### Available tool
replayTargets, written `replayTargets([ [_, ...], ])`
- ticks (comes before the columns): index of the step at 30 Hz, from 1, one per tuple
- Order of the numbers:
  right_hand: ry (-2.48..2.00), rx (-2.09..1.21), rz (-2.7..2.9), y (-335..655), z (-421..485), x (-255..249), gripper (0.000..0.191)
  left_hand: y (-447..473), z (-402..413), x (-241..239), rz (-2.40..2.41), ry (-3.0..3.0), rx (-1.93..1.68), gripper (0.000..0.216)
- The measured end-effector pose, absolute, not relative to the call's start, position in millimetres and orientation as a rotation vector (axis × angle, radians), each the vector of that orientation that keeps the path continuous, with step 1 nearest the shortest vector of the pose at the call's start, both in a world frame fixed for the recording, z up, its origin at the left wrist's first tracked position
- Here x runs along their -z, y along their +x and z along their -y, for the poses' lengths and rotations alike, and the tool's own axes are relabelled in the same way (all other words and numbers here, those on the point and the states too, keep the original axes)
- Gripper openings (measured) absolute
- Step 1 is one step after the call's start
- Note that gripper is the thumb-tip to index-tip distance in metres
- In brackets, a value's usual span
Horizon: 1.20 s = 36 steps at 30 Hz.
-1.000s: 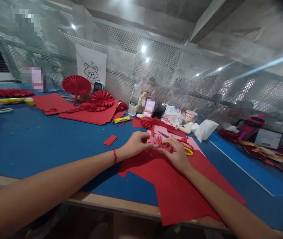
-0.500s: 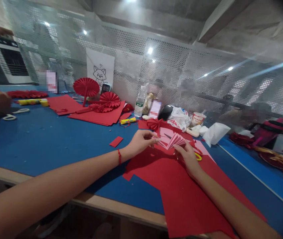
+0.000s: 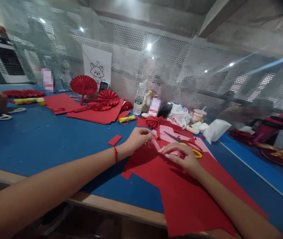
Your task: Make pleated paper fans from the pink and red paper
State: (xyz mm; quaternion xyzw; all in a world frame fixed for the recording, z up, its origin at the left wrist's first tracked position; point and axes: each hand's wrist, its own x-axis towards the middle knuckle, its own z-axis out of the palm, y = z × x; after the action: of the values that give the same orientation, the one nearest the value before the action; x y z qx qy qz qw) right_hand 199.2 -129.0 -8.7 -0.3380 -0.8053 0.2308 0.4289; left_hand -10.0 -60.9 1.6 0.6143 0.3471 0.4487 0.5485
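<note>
Cup (image 3: 197, 116) stands upright, contents hidden. Scissors (image 3: 177, 138) lie near right hand (image 3: 185, 156); its fingers and left hand (image 3: 139, 137) pinch pink paper (image 3: 156, 143).

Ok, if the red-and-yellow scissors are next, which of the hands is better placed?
Probably the right hand: it is close to the scissors, on their handle side; the left hand is farther off. Both hold the pink paper, so the right would likely have to let go first.
</note>
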Motion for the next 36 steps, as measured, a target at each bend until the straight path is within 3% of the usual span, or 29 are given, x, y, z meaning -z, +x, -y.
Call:
replayTargets([
  [7, -1.013, -0.431, 2.420, 200.3, 125.7, 14.3, 0.036, -24.7, 38.3, 3.9, -1.113, 1.814, -0.895, 0.023],
  [11, -0.968, -0.313, 2.486, 200.2, 127.5, 12.0, 0.032, -29.9, 32.5, 6.2, -1.203, 2.354, -0.937, 0.016],
  [18, -0.823, -0.152, 2.507, 200.0, 130.0, 12.6, 0.027, -26.2, 49.8, 15.0, -1.113, 3.112, -0.618, 0.033],
  [25, -0.647, 0.075, 2.502, 202.6, 129.1, 19.8, 0.019, -17.8, 69.5, 27.5, -0.712, 3.015, -0.297, 0.053],
  [31, -0.650, 0.420, 2.352, 197.6, 135.8, 17.7, 0.035, -18.9, 67.2, 32.1, -0.802, 3.008, -0.277, 0.053],
  [36, -0.821, 0.541, 2.430, 194.3, 137.5, 18.3, 0.027, -16.9, 69.3, 28.9, -0.911, 3.029, -0.358, 0.055],
])
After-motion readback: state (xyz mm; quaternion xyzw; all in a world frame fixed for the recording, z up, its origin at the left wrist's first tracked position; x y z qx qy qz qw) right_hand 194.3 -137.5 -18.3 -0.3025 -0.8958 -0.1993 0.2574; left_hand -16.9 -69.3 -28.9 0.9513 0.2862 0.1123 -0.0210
